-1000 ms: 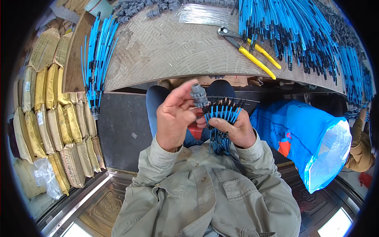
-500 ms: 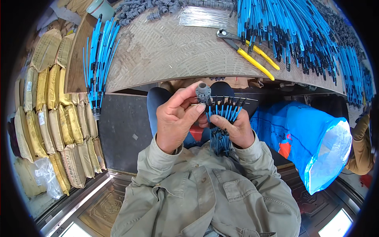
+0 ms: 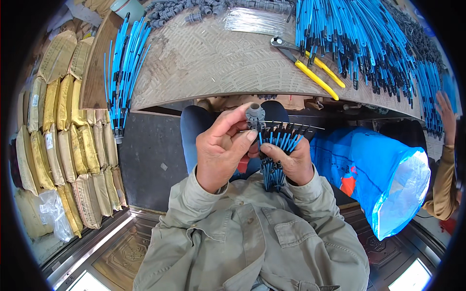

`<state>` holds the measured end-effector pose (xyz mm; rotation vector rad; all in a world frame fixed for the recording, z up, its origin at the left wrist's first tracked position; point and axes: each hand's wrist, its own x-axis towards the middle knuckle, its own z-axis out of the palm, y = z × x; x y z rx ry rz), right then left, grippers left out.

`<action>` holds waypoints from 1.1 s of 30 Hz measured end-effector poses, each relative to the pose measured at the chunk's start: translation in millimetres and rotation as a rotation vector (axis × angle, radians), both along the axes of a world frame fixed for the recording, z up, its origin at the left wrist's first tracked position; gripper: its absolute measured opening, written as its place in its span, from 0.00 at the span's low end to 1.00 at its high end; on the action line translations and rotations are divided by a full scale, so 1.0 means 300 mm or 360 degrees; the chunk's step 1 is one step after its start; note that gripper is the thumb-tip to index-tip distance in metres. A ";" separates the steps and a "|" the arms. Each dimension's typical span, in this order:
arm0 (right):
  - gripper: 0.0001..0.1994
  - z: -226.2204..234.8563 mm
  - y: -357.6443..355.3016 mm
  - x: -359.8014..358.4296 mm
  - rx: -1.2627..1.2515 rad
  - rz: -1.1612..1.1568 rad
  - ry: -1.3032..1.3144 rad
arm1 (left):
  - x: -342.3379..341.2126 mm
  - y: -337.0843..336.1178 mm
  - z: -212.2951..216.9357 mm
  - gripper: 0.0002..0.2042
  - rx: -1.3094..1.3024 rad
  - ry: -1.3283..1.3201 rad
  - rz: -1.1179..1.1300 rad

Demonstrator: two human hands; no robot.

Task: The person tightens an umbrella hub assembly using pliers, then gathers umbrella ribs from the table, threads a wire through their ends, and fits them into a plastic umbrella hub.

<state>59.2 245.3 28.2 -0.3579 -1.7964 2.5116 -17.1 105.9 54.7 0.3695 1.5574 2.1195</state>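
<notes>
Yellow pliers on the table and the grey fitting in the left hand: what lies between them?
Head view: only bare table top and its front edge lie between the pliers and the grey fitting.

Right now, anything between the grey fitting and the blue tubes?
Nothing visible. The left hand pinches the grey fitting right beside the black tips of the blue tubes bundled in the right hand; whether they touch I cannot tell.
</notes>
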 end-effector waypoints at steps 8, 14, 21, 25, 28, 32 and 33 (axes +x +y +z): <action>0.08 0.011 0.007 0.004 0.0061 0.0052 0.0034 | -0.011 -0.017 -0.007 0.21 -0.0119 0.0319 -0.0061; 0.08 0.013 0.003 0.009 0.0116 0.0023 0.0074 | 0.012 0.018 0.000 0.22 0.0058 0.0173 0.0116; 0.11 0.039 -0.001 0.000 0.0067 0.0067 0.0002 | 0.019 0.029 -0.014 0.20 0.0094 0.0066 0.0255; 0.10 0.015 0.017 -0.012 0.0064 0.0138 0.0106 | 0.015 0.021 -0.009 0.19 0.0072 -0.0141 0.0248; 0.12 0.001 0.027 -0.021 -0.0059 0.0280 0.0097 | 0.010 0.020 -0.020 0.18 0.0114 -0.0201 0.0241; 0.12 -0.020 -0.003 -0.063 -0.0001 -0.0211 0.0551 | 0.005 0.015 -0.047 0.18 0.0227 -0.0101 0.0247; 0.12 -0.019 -0.004 -0.068 -0.0002 -0.0208 0.0554 | 0.005 0.013 -0.050 0.18 0.0227 -0.0081 0.0242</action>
